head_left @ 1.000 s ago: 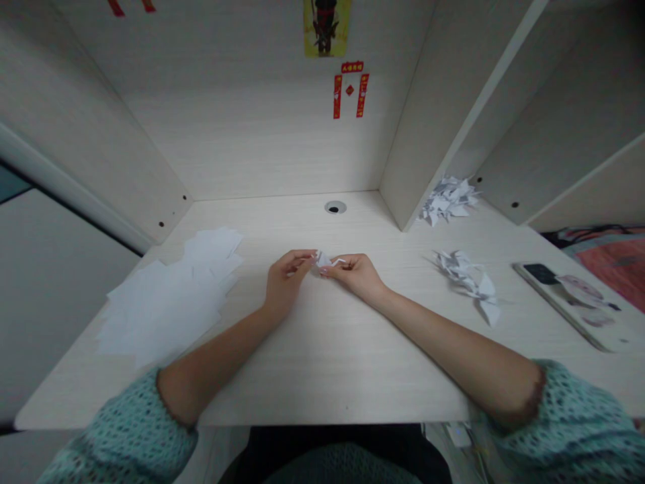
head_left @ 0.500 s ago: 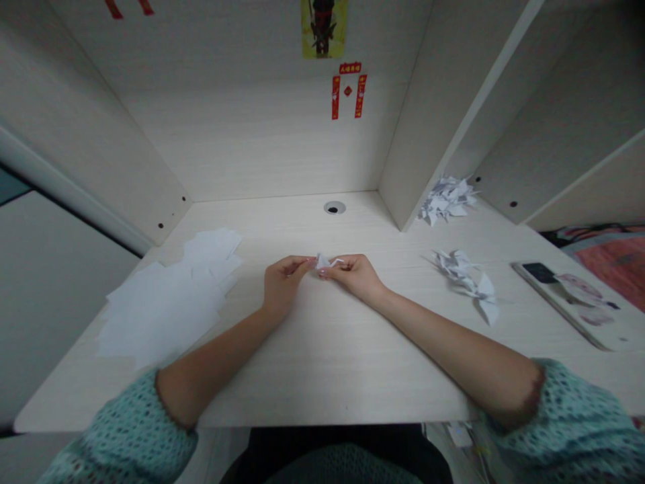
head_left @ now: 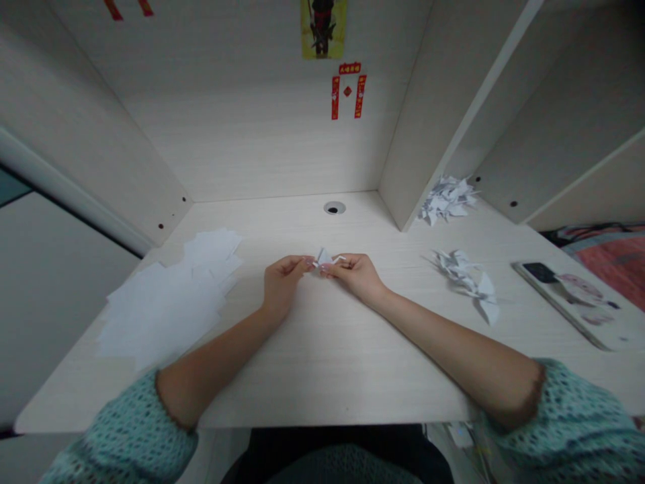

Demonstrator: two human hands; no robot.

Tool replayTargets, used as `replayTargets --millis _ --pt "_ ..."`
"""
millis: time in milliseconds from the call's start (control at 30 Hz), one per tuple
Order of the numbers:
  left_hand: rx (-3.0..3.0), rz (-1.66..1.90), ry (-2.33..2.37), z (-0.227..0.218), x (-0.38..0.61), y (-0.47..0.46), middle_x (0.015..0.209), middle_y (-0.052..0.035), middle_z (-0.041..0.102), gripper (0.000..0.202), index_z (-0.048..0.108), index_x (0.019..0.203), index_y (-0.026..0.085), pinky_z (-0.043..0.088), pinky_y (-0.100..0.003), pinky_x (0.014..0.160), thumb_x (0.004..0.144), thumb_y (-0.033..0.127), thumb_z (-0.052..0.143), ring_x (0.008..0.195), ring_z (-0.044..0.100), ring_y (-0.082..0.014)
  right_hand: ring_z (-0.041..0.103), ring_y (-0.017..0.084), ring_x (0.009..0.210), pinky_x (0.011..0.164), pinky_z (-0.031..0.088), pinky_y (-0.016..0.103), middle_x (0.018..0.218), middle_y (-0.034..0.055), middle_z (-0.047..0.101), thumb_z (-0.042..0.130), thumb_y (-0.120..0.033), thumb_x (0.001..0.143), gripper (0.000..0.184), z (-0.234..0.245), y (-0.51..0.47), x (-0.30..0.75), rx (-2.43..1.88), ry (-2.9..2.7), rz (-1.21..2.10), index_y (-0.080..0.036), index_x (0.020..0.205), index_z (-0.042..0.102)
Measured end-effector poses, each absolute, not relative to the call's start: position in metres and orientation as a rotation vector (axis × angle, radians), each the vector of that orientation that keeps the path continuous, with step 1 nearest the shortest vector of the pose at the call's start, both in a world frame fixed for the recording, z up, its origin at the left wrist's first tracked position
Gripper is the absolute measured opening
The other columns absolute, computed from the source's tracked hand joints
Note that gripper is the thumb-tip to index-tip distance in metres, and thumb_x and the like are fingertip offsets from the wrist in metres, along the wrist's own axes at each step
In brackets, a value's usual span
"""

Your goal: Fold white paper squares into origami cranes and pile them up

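While the left third of the frame is mostly a loose spread of blank white paper sheets (head_left: 166, 299) lying flat on the desk (head_left: 327, 349), the action is dead centre. Left hand (head_left: 282, 282) comes in from lower left, fingers curled, thumb + fingertips pinched on the left end of a small folded paper piece (head_left: 325, 257). Right hand (head_left: 355, 274) comes from lower right and pinches the right end the same way. So both are grasping it, neither is loose.

Key relation imo: the piece sits right between the two sets of fingertips, held just above the desk surface. Its long axis looks roughly left-right w/ a thin point sticking out to the right, over the right hand's fingers. Both hands are equally near, touching it from opposite ends. Too small to tell the exact fold.

Further right: a little cluster of folded paper cranes (head_left: 468, 279) mid-right, another pile of folded pieces (head_left: 448, 198) in the shelf nook upper right, and a phone (head_left: 569, 296) near the right edge.
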State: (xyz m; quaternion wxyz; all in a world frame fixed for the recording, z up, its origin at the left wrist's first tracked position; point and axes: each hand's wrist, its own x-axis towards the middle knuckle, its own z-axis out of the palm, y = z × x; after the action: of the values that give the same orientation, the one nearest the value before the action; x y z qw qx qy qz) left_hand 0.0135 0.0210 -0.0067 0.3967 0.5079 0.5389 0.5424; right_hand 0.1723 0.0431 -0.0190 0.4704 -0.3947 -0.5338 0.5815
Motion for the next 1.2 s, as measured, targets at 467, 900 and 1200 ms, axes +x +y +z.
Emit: replayTargets --millis 467,900,1200 --pt "1.283 1.408 1.335 -0.007 0.014 0.020 0.075 -0.0058 0.073 0.024 0.073 0.079 0.015 0.050 -0.029 0.072 0.073 0.038 0.068 0.070 0.066 -0.0166 0.055 0.013 0.056 0.058 0.041 0.026 0.061 0.0023 0.066 0.077 -0.044 0.060 0.030 -0.016 0.041 0.171 -0.967 -1.309 1.412 -0.017 0.058 0.065" --pt "1.283 1.463 1.282 -0.010 0.013 0.023 0.079 -0.0049 0.073 0.023 0.072 0.082 0.017 0.050 -0.030 0.076 0.073 0.038 0.068 0.075 0.066 -0.0169 0.054 0.011 0.056 0.057 0.037 0.025 0.063 0.0006 0.067 0.076 -0.041 0.063 0.026 -0.023 0.043 0.174 -0.962 -1.388 1.394 -0.016 0.063 0.069" --pt "1.304 1.428 1.285 -0.008 0.013 0.021 0.080 -0.0058 0.073 0.024 0.071 0.080 0.016 0.050 -0.030 0.075 0.074 0.039 0.067 0.075 0.066 -0.0172 0.054 0.012 0.055 0.057 0.039 0.026 0.060 0.0021 0.066 0.075 -0.045 0.063 0.030 -0.020 0.042 0.172 -0.978 -1.370 1.369 -0.015 0.060 0.069"
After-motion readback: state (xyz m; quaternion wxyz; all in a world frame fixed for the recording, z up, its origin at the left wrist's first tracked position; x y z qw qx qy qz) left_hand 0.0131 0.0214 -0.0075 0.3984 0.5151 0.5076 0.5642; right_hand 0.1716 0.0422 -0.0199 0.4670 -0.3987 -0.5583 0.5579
